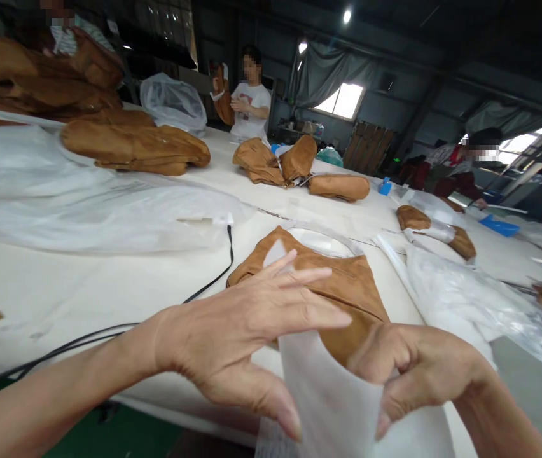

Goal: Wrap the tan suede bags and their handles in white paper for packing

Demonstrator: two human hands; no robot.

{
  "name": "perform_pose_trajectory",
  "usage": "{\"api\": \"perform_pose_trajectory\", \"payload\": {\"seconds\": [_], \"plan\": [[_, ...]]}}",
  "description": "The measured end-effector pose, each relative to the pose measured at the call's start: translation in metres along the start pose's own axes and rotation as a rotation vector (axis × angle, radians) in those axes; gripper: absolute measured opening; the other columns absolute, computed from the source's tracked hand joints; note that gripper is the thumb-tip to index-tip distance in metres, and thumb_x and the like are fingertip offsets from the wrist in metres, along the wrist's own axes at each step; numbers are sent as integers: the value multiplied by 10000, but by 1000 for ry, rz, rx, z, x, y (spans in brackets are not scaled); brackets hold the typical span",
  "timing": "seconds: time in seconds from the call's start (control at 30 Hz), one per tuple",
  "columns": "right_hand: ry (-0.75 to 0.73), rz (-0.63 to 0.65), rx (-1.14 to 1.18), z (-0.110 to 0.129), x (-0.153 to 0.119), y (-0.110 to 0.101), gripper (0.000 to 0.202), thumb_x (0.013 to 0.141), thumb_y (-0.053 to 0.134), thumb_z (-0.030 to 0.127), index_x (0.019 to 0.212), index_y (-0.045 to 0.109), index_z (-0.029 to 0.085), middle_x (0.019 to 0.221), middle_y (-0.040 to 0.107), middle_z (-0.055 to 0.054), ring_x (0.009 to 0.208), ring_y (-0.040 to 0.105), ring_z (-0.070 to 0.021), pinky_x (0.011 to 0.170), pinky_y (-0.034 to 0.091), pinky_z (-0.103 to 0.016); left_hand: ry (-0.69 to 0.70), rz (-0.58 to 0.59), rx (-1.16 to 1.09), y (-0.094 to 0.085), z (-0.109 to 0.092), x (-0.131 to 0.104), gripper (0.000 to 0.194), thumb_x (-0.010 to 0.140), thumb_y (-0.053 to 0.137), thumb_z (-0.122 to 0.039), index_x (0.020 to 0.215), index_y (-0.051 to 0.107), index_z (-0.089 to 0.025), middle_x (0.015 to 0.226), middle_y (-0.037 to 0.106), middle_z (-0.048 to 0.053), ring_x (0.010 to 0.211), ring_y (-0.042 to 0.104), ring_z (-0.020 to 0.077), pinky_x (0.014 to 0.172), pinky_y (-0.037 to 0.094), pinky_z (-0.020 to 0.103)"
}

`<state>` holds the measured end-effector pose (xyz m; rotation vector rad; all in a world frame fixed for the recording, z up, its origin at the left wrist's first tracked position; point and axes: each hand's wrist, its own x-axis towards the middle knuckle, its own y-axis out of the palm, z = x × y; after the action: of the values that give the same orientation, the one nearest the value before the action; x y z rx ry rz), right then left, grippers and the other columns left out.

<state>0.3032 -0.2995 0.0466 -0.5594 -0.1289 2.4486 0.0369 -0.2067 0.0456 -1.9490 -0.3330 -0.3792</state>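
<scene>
A brown suede-like bag (347,283) lies on the white table in front of me, its curved handle (319,238) wrapped in clear plastic and pointing away. My left hand (252,318) is over the bag's near left side, fingers stretched out and thumb apart. Between my hands hangs a translucent white sheet (331,388), which looks like thin wrapping. My right hand (418,362) pinches the sheet's right edge between thumb and curled fingers, close to the bag's near edge. The sheet's lower part runs out of the picture.
More brown bags (132,146) lie at the back left and across the table (180,270). White plastic bags (84,210) cover the left side; clear plastic (481,299) lies at right. A black cord (214,273) crosses the table. Co-workers (252,98) stand beyond it.
</scene>
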Motion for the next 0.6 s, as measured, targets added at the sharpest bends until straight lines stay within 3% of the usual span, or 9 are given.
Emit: {"api": "perform_pose_trajectory", "payload": {"seconds": [0.07, 0.13, 0.23, 0.3, 0.37, 0.6], "plan": [[52, -69, -44, -4, -8, -1, 318, 878, 675, 435, 857, 746, 126, 774, 659, -21, 756, 610, -128, 710, 461, -211, -20, 69, 94, -1, 5, -1, 338, 813, 747, -388, 1108, 657, -248, 1039, 734, 47, 1200, 595, 283, 1228, 99, 547], [125, -210, -89, -13, -15, -3, 286, 864, 691, 421, 795, 694, 143, 710, 594, 21, 674, 542, -101, 620, 409, -190, -102, 86, 201, -2, 15, -6, 23, 882, 648, -266, 874, 650, -245, 820, 701, -12, 910, 663, 192, 1220, 145, 479], [232, -521, -239, -32, -16, -3, 254, 872, 670, 381, 747, 594, 173, 714, 532, 43, 674, 487, -100, 594, 354, -201, -243, 121, 322, 1, 38, -13, 130, 902, 576, -218, 772, 584, -231, 741, 637, -19, 707, 600, 171, 979, 414, 357], [298, -678, -383, -43, -11, -1, 219, 881, 641, 335, 741, 558, 189, 729, 536, 42, 697, 497, -115, 611, 341, -220, -330, 181, 376, 7, 55, -13, 113, 886, 597, -210, 778, 569, -226, 766, 632, -6, 697, 590, 190, 726, 432, 304], [361, -761, -523, -50, -2, 3, 184, 883, 622, 289, 741, 545, 202, 715, 548, 42, 686, 509, -128, 611, 323, -240, -396, 245, 425, 16, 69, -10, 103, 880, 606, -189, 791, 564, -220, 794, 633, 4, 706, 596, 203, 618, 375, 292], [366, -935, -966, -71, 22, 9, 124, 891, 631, 194, 783, 572, 210, 863, 593, -12, 820, 563, -174, 699, 371, -282, -405, 233, 516, 42, 98, -1, 29, 861, 579, -159, 858, 570, -186, 968, 594, 77, 892, 582, 249, 744, 414, 337]]}}
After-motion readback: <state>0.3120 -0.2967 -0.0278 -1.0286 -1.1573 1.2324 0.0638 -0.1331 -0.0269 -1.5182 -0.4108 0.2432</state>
